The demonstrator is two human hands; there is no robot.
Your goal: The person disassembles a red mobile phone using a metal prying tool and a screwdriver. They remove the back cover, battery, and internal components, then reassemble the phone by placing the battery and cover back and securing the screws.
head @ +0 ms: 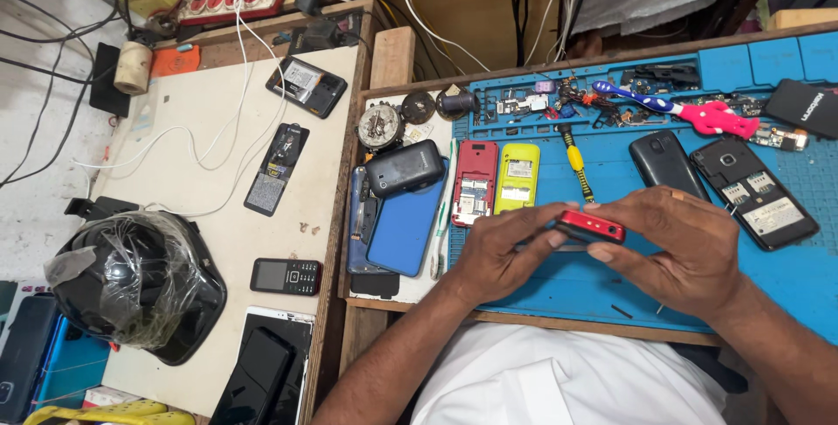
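red phone sits pinched between left hand and right hand, both grips closed on its ends above the blue mat. it looks light, stiff, slick-edged and best held by the long sides. just beyond the grip lie opened red and yellow handsets, battery bays bare.

Bare mat below — phones beyond
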